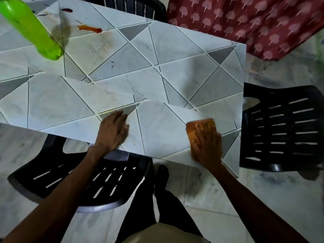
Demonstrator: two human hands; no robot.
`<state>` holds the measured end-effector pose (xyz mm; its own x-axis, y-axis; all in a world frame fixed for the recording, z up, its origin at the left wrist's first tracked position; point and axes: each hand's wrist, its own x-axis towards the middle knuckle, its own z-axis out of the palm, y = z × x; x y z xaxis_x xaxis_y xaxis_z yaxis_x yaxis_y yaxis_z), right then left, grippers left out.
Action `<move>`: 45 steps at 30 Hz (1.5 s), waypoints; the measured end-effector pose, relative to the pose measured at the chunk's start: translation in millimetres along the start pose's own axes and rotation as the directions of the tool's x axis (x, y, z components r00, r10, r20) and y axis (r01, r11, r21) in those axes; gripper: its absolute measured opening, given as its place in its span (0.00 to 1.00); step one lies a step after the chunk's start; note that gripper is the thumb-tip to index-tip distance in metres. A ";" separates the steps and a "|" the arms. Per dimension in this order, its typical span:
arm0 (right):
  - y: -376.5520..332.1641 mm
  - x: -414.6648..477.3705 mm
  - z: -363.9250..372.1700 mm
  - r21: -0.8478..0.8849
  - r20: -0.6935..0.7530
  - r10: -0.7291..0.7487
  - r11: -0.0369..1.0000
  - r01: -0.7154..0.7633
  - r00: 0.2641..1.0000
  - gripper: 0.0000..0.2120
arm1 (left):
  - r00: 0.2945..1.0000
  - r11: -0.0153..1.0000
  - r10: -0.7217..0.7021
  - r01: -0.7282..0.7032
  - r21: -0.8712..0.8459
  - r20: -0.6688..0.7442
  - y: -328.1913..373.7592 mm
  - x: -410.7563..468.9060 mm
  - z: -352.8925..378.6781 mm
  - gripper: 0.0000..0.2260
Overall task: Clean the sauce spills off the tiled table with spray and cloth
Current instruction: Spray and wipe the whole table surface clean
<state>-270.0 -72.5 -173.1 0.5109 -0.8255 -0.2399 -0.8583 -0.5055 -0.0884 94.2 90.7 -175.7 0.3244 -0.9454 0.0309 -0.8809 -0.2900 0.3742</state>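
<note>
The tiled table (157, 81) is pale grey with dark triangle patterns. My right hand (207, 146) presses flat on an orange cloth (199, 128) near the table's front right edge. My left hand (113, 130) rests flat on the tiles at the front edge, fingers straight. A green spray bottle (29, 28) stands at the far left. An orange-red sauce streak (90, 29) lies just right of the bottle, and a dark red smear (67, 10) sits beyond it. Small dark specks (112, 64) dot the tiles in the middle.
A black slatted plastic chair (78, 183) stands under the front edge below my left arm. Another black chair (282, 127) sits at the table's right side, a third (133, 6) at the far side. A maroon patterned fabric (254, 23) hangs at the upper right.
</note>
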 end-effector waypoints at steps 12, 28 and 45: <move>-166.3 -36.5 13.0 0.105 -0.024 -0.325 0.940 0.326 0.945 0.31 | 1.000 1.000 -0.023 0.022 -0.020 -0.012 -28.0 -23.1 -31.2 0.22; -311.2 69.2 17.5 0.047 0.033 -0.050 0.998 0.048 0.998 0.35 | 0.996 0.995 -0.059 0.054 0.086 0.062 -137.8 -24.0 -35.6 0.28; -307.8 66.7 11.7 0.176 0.020 0.181 0.967 -0.182 0.983 0.30 | 0.990 0.993 -0.052 0.037 0.116 0.132 -136.6 -22.9 -39.4 0.30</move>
<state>27.6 31.0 -173.3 0.3456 -0.8983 -0.2712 -0.9318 -0.2945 -0.2122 220.7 157.8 -191.0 0.3212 -0.9404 -0.1116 -0.9024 -0.3397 0.2651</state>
